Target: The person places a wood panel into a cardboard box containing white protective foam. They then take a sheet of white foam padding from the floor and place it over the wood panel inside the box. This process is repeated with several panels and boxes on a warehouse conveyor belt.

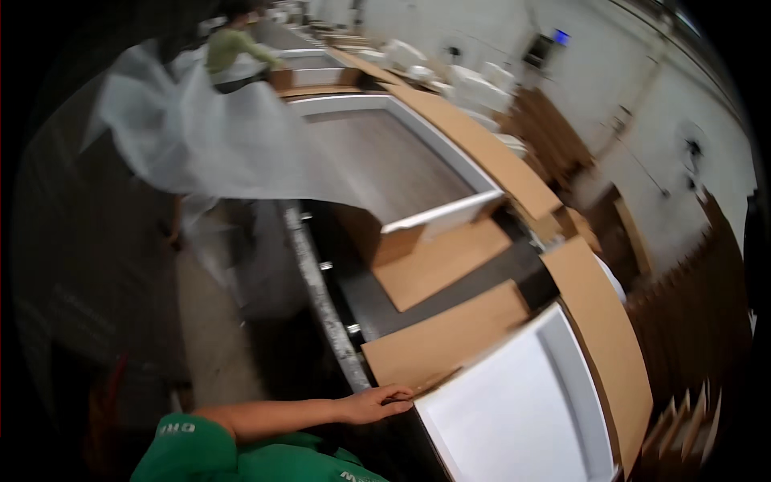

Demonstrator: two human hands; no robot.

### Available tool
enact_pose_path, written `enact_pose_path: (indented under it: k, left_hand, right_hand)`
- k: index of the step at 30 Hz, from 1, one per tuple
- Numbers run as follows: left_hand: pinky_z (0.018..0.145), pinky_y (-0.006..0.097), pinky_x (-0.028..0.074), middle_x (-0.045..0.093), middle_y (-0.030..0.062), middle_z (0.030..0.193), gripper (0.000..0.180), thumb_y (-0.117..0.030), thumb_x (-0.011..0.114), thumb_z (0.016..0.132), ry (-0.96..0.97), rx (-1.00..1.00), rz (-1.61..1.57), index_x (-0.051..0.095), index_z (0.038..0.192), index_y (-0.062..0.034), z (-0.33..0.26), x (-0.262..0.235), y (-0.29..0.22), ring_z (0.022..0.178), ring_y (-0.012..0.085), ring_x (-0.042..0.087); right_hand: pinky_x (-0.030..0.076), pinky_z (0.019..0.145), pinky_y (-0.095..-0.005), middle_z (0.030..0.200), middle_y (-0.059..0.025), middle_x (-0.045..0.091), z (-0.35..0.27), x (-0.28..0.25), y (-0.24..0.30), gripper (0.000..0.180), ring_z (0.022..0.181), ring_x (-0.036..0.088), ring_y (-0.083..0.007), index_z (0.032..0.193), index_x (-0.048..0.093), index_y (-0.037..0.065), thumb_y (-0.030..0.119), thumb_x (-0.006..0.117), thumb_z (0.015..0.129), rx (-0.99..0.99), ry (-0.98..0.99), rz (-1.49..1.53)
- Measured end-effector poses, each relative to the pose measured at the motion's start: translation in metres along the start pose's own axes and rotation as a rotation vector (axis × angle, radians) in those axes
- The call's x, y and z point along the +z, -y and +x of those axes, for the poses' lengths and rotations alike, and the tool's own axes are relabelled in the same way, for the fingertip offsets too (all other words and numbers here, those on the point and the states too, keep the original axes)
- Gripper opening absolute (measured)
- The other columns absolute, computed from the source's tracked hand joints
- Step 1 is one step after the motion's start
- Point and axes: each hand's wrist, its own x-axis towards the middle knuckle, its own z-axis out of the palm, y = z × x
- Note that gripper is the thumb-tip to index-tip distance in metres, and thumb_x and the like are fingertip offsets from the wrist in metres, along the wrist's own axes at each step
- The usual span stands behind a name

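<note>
My left hand [379,404] reaches in from the lower left under a green sleeve. Its fingers are curled at the near left corner of a shallow white panel with raised edges [506,410], closed on the edge of a brown cardboard sheet [446,333] that meets the panel there. The exact grip is partly hidden. Along the panel's right side runs a long cardboard strip [602,345]. My right hand is not in view.
A black conveyor line with a metal rail [321,297] runs away from me. Farther along it sits a white-edged frame with a grey inside [401,161] on cardboard. Translucent sheeting [217,136] billows at its left, near another person [233,52]. Stacked brown cardboard [691,289] stands right.
</note>
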Motion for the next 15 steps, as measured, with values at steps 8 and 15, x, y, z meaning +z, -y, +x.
enact_pose_path:
  k: [8, 15]
  left_hand:
    - [0.072, 0.028, 0.045, 0.062, 0.0072, 0.084, 0.037, -0.041, 0.053, 0.086, -0.82, -0.229, 0.125, 0.06, 0.097, -0.0065, -0.097, -0.027, 0.052, 0.08, 0.0143, 0.057]
    - [0.073, 0.029, 0.044, 0.062, 0.006, 0.084, 0.037, -0.04, 0.052, 0.087, -1.002, -0.225, 0.122, 0.06, 0.098, -0.0054, -0.199, -0.05, 0.093, 0.08, 0.0146, 0.057]
  right_hand:
    - [0.046, 0.076, -0.0395, 0.088, -0.019, 0.062, -0.025, -0.083, 0.13, 0.027, 0.084, 0.058, -0.0349, 0.092, 0.063, 0.001, 0.025, 0.058, 0.08, -0.62, -0.164, -0.327]
    - [0.049, 0.07, -0.0387, 0.082, -0.0174, 0.063, -0.076, -0.061, 0.275, 0.018, 0.078, 0.061, -0.0304, 0.088, 0.062, -0.001, 0.015, 0.062, 0.078, -1.052, -0.907, -0.014]
